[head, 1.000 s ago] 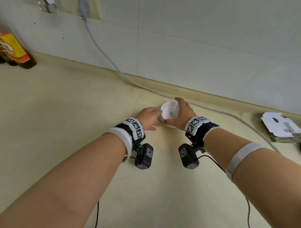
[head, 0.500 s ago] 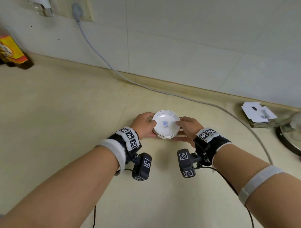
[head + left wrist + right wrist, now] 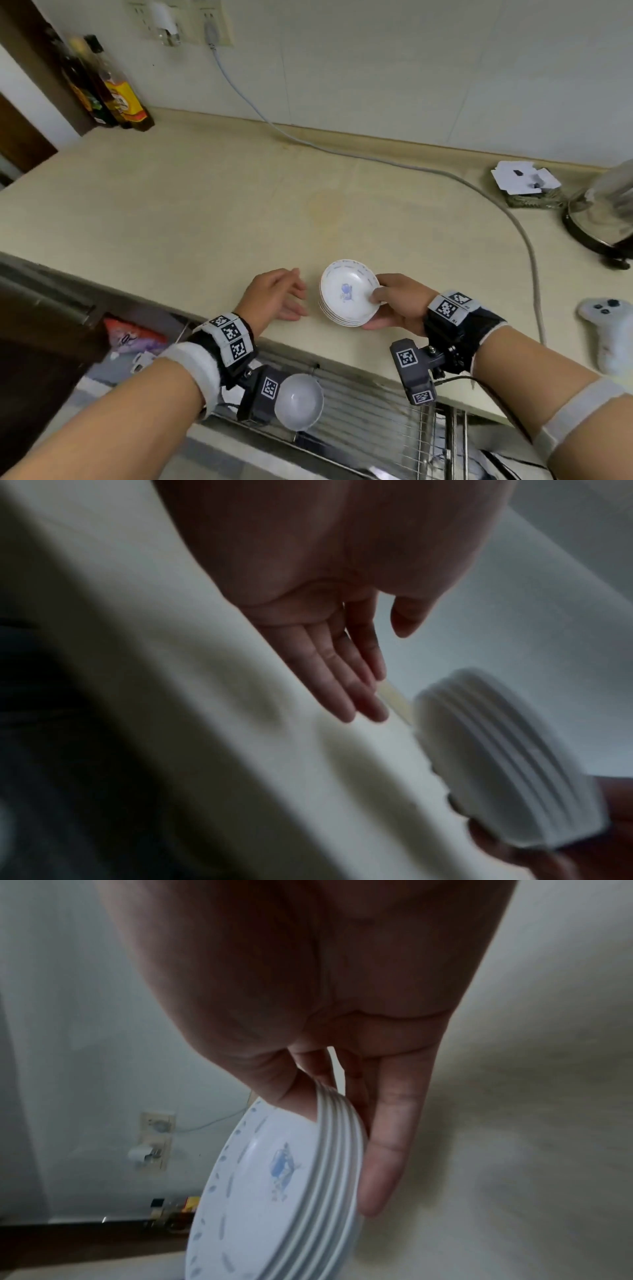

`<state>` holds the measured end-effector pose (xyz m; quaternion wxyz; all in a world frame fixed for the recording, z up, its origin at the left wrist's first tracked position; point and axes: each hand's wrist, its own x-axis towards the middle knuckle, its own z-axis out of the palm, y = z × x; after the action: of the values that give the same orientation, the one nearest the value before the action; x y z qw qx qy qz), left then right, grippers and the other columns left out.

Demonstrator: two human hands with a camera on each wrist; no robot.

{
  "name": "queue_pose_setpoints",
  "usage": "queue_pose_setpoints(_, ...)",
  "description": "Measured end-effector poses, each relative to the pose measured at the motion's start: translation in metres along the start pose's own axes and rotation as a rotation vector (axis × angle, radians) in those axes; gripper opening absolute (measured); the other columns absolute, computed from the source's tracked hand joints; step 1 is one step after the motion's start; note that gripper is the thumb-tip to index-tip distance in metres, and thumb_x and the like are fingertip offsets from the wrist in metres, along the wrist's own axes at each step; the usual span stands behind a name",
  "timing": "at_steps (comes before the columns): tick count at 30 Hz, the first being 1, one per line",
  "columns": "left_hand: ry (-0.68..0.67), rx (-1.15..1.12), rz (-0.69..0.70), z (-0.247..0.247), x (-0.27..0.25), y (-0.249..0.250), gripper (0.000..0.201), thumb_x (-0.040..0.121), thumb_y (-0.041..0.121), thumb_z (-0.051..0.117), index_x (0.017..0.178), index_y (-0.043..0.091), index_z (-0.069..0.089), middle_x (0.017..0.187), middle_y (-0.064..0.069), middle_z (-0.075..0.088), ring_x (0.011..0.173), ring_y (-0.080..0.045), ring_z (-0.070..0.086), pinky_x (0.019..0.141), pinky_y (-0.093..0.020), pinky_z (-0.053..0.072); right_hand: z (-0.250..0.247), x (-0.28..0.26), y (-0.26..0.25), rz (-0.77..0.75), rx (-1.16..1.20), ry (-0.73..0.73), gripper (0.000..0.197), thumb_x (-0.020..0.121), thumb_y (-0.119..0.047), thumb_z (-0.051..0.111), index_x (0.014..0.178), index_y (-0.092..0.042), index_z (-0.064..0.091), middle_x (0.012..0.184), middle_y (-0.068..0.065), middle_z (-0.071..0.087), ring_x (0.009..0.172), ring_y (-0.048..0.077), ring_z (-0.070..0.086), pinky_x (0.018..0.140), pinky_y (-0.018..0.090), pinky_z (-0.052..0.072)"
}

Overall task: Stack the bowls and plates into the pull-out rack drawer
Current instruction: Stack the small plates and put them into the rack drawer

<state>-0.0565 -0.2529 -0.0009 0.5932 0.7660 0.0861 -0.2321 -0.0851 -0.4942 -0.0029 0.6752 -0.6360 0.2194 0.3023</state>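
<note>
My right hand (image 3: 387, 305) holds a stack of several small white plates (image 3: 347, 291) with a blue print, thumb on top and fingers underneath, just above the counter's front part. The right wrist view shows the plate stack (image 3: 284, 1191) tilted, pinched between thumb and fingers (image 3: 387, 1150). My left hand (image 3: 284, 298) hovers just left of the stack, fingers straight, holding nothing; its fingers (image 3: 342, 685) show flat in the left wrist view beside the stack (image 3: 507, 756). Below the counter edge the wire rack drawer (image 3: 370, 414) is pulled out, with a white bowl (image 3: 299, 401) in it.
A grey cable (image 3: 376, 161) runs across the beige counter (image 3: 171, 212) from a wall socket. Bottles (image 3: 113, 92) stand at the back left. At the right are a white carton (image 3: 524, 178), a pot lid (image 3: 603, 212) and a white controller (image 3: 609, 329).
The plate stack has been lifted and brought toward the counter's front edge. My left hand let go of it; only the right hand holds it. The rack drawer has come into view.
</note>
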Motion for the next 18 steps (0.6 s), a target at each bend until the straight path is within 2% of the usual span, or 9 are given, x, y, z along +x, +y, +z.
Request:
queue_pose_setpoints(3, 0.192, 0.090, -0.040, -0.006, -0.045, -0.058, 0.040, 0.101, 0.030, 0.058, 0.072, 0.003, 0.059, 0.061, -0.011, 0.056, 0.046, -0.021, 0.056, 0.055, -0.035, 0.054, -0.001, -0.026, 0.031, 0.025, -0.038, -0.116, 0.039, 0.091, 0.007, 0.042, 0.127, 0.000, 0.055, 0.118, 0.024, 0.068, 0.093, 0.035, 0.074, 0.076, 0.041, 0.062)
queue_pose_setpoints(6, 0.428, 0.135, -0.154, -0.012, -0.081, -0.113, 0.046, 0.096, 0.036, 0.063, 0.065, 0.003, 0.056, 0.059, -0.011, 0.052, 0.043, -0.016, 0.051, 0.057, -0.038, 0.054, 0.001, -0.049, 0.059, 0.055, -0.086, -0.184, 0.038, 0.093, 0.007, 0.043, 0.127, -0.003, 0.056, 0.116, 0.022, 0.068, 0.091, 0.031, 0.074, 0.074, 0.039, 0.063)
queue_pose_setpoints(8, 0.617, 0.120, -0.287, -0.017, -0.097, -0.139, 0.040, 0.091, 0.039, 0.067, 0.077, 0.002, 0.066, 0.078, -0.018, 0.065, 0.063, -0.029, 0.064, 0.067, -0.037, 0.057, 0.002, -0.061, 0.076, 0.087, -0.113, -0.208, 0.037, 0.094, 0.007, 0.044, 0.128, -0.003, 0.056, 0.114, 0.020, 0.069, 0.092, 0.030, 0.073, 0.076, 0.039, 0.062)
queue_pose_setpoints(9, 0.694, 0.101, -0.364, -0.019, -0.102, -0.148, 0.041, 0.086, 0.042, 0.071, 0.091, 0.001, 0.068, 0.093, -0.021, 0.069, 0.078, -0.036, 0.067, 0.076, -0.038, 0.057, 0.002, -0.066, 0.084, 0.104, -0.125, -0.218, 0.037, 0.094, 0.007, 0.044, 0.128, -0.004, 0.056, 0.115, 0.019, 0.069, 0.093, 0.030, 0.073, 0.077, 0.040, 0.062)
queue_pose_setpoints(10, 0.749, 0.046, -0.452, -0.020, -0.106, -0.155, 0.056, 0.080, 0.045, 0.076, 0.111, 0.000, 0.063, 0.111, -0.023, 0.067, 0.087, -0.039, 0.067, 0.084, -0.041, 0.057, 0.003, -0.069, 0.091, 0.119, -0.140, -0.228, 0.038, 0.094, 0.007, 0.045, 0.129, -0.004, 0.056, 0.117, 0.019, 0.068, 0.096, 0.032, 0.072, 0.078, 0.040, 0.062)
queue_pose_setpoints(11, 0.778, -0.032, -0.538, -0.020, -0.107, -0.162, 0.077, 0.075, 0.046, 0.081, 0.129, 0.000, 0.050, 0.125, -0.024, 0.060, 0.086, -0.037, 0.065, 0.086, -0.044, 0.058, 0.004, -0.072, 0.097, 0.134, -0.154, -0.237, 0.039, 0.094, 0.007, 0.045, 0.130, -0.004, 0.055, 0.120, 0.019, 0.067, 0.100, 0.033, 0.072, 0.079, 0.041, 0.062)
queue_pose_setpoints(13, 0.789, -0.130, -0.628, -0.018, -0.109, -0.173, 0.103, 0.073, 0.041, 0.085, 0.148, 0.008, 0.023, 0.141, -0.023, 0.043, 0.082, -0.034, 0.061, 0.082, -0.046, 0.060, 0.006, -0.075, 0.109, 0.164, -0.169, -0.255, 0.040, 0.094, 0.008, 0.046, 0.130, -0.007, 0.055, 0.125, 0.018, 0.065, 0.104, 0.034, 0.070, 0.078, 0.041, 0.062)
queue_pose_setpoints(15, 0.754, -0.153, -0.623, -0.018, -0.109, -0.184, 0.110, 0.076, 0.030, 0.082, 0.156, 0.018, 0.007, 0.148, -0.020, 0.035, 0.097, -0.038, 0.059, 0.082, -0.049, 0.060, 0.010, -0.074, 0.123, 0.211, -0.165, -0.262, 0.040, 0.094, 0.009, 0.045, 0.129, -0.008, 0.055, 0.124, 0.020, 0.065, 0.102, 0.033, 0.071, 0.073, 0.039, 0.062)
queue_pose_setpoints(18, 0.739, -0.227, -0.529, -0.018, -0.114, -0.196, 0.079, 0.087, 0.012, 0.073, 0.146, 0.020, 0.021, 0.134, -0.015, 0.043, 0.087, -0.027, 0.057, 0.066, -0.039, 0.060, 0.017, -0.067, 0.147, 0.271, -0.143, -0.244, 0.039, 0.095, 0.009, 0.044, 0.127, -0.009, 0.056, 0.123, 0.022, 0.066, 0.099, 0.034, 0.071, 0.074, 0.040, 0.063)
